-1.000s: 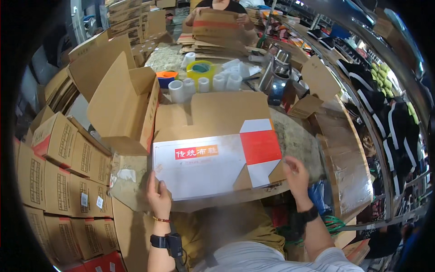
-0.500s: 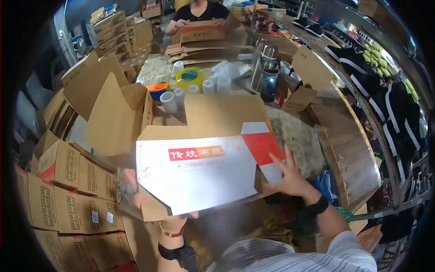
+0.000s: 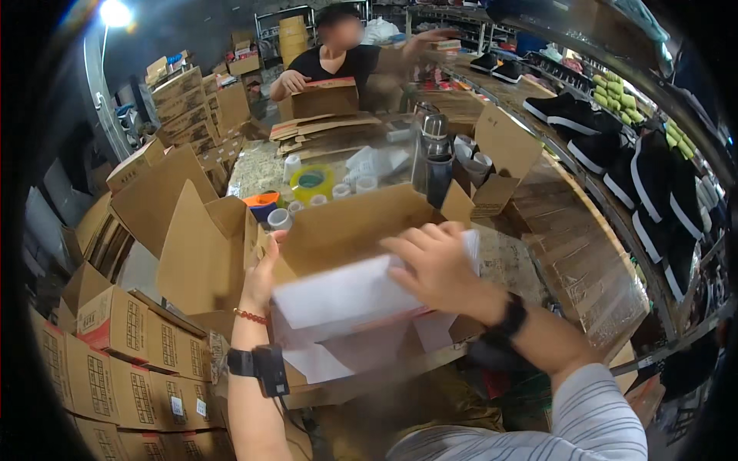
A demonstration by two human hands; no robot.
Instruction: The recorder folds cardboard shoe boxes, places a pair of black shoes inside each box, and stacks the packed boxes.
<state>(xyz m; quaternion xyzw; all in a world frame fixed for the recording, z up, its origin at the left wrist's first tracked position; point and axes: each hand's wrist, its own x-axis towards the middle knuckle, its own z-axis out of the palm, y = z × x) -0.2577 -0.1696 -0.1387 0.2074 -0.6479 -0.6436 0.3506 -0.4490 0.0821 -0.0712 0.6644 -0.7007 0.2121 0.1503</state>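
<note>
One cardboard box [image 3: 350, 230]: white flap [image 3: 346, 296] blurred, contents hidden. Left hand [image 3: 261, 273] grip clamps its left edge; right hand [image 3: 434, 265] lies flat, fingers apart, on flap.

— What carries it all?

— A patterned table [image 3: 530, 265] through the frame's middle. At lower centre lies a cardboard box [image 3: 350, 230] with white flaps.

— Behind it?

— A yellow tape roll [image 3: 311, 183], small white rolls [image 3: 342, 190], a steel flask [image 3: 436, 157], and upper centre, flattened cardboard [image 3: 327, 129].
</note>
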